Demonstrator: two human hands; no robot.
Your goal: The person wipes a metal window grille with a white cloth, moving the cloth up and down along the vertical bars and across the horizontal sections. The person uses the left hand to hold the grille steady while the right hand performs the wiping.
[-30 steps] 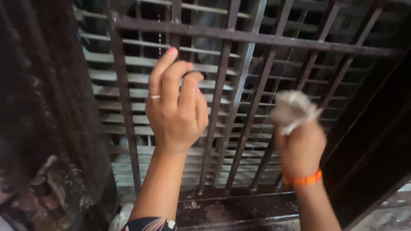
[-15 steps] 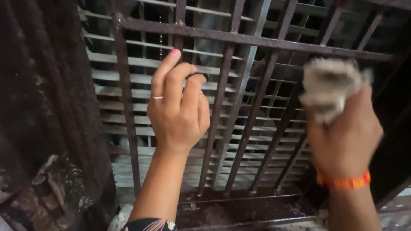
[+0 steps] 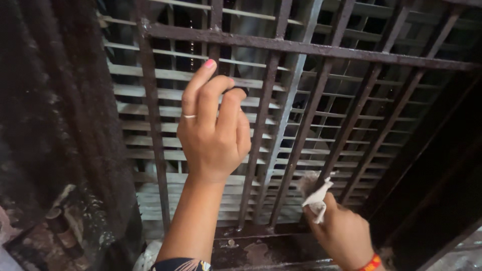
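Rusty iron grille (image 3: pixel 301 115) (crumpled cloth (image 3: pixel 316 198))

Left hand (image 3: pixel 215 131) raised, fingers curled round upright bar of dark metal grille (image 3: pixel 301 47). Right hand (image 3: pixel 344 236) low against grille's bottom end, clutching crumpled grey-white cloth (image 3: pixel 316 195) pressed to bar. Rusty sill (image 3: pixel 261 248) under grille.

we see dim, uneven light: pale daylight comes through the metal grille (image 3: pixel 301 100) from behind, leaving its bars in dark silhouette. left and right of the grille everything sinks into deep shadow. the cloth (image 3: pixel 316 198) near the grille's foot is slightly blurred.
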